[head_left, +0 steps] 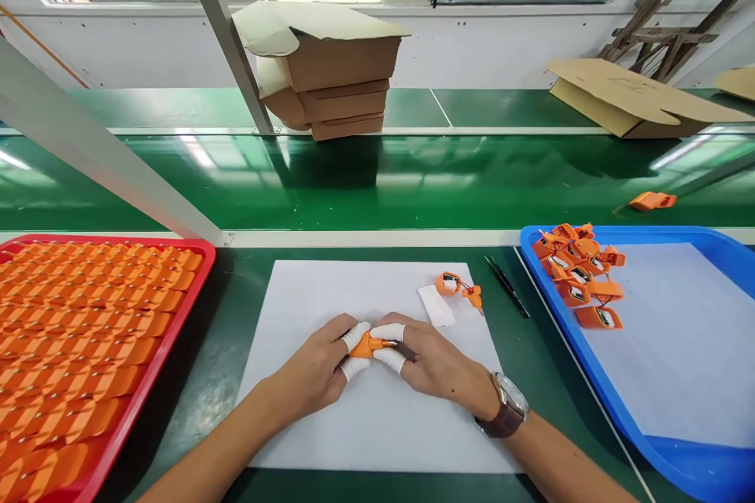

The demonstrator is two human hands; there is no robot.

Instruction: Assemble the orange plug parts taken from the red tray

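Both my hands meet over a white sheet (377,416) on the green bench. My left hand (322,365) pinches a small orange plastic part (366,345) between fingers wearing white finger cots. My right hand (433,361), with a brown wristwatch and white finger cots too, pinches the same part from the right, where a thin metal piece sticks out. Both hands are closed on it.
A red tray (171,346) full of orange parts lies at the left. A blue tray (696,456) at the right holds several orange parts (581,271). Another orange part (458,287), a white slip (437,305) and black tweezers (507,286) lie nearby. Cardboard boxes (336,75) stand beyond the conveyor.
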